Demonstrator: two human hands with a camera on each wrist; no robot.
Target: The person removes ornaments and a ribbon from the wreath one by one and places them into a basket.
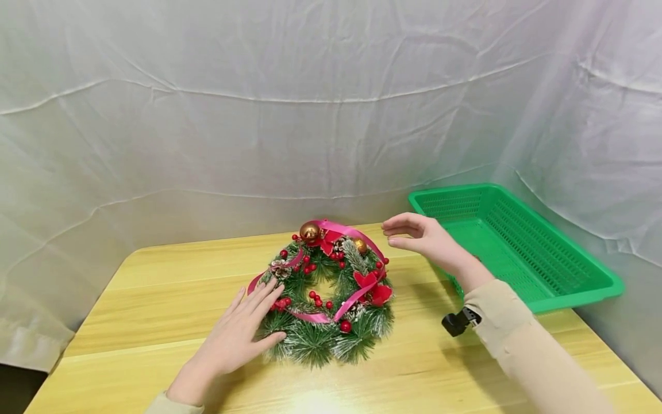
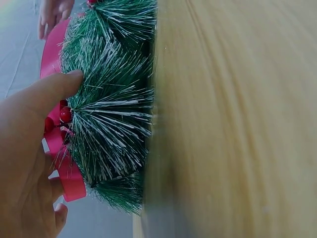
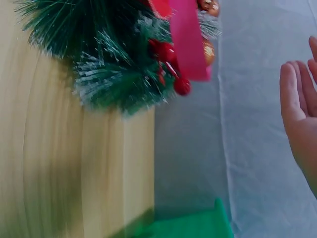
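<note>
A green Christmas wreath (image 1: 312,342) with frosted needles lies flat on the wooden table. Red berries, red fabric flowers (image 1: 380,294), pinecones and a shiny gold ball (image 1: 309,232) decorate its ring. Loosely looped over its top is a pink ribbon (image 1: 354,298). My left hand (image 1: 235,333) rests on the wreath's near left side, fingers extended over the ribbon and berries; in the left wrist view the thumb (image 2: 52,89) lies against the needles. To the right of the wreath, my right hand (image 1: 426,236) is raised with nothing in it, fingers gently bent and apart from the ribbon.
A green plastic basket (image 1: 615,287) with perforated sides stands on the right of the table (image 1: 155,310), behind my right forearm. Pale grey cloth (image 1: 258,115) hangs behind and on both sides. A black device (image 1: 457,322) is strapped at my right wrist.
</note>
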